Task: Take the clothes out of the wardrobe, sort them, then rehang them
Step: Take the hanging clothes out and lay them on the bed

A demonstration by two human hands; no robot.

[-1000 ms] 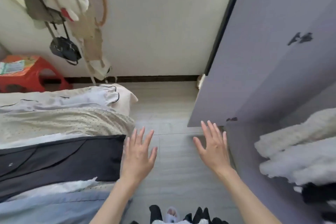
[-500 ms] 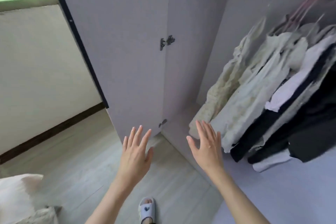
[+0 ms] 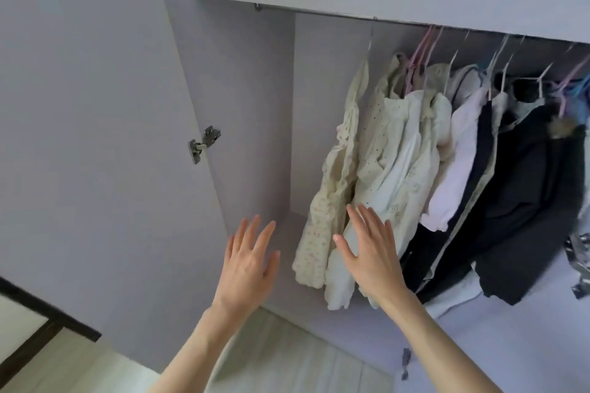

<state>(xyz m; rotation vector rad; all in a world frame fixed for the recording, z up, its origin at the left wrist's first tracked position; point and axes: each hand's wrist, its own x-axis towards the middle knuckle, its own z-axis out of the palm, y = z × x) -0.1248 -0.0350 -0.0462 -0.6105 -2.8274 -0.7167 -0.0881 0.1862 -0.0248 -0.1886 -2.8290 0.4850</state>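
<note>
Before open wardrobe (image 3: pixel 242 112): both hands (image 3: pixel 247 268) spread, holding nothing; no legible writing.

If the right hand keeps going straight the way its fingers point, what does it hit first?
Most likely the cream blouse hanging just past the fingertips of the right hand. Depth is unclear from this one view, so I cannot tell whether it already touches.

Left hand (image 3: pixel 249 268): bare, no glove, no ring or watch visible. Left forearm (image 3: pixel 194 351): bare to the frame edge, no sleeve in view.
Right hand (image 3: pixel 372 255): bare, no glove, no ring or watch visible. Right forearm (image 3: pixel 437 348): bare to the frame edge, no sleeve in view.
</note>
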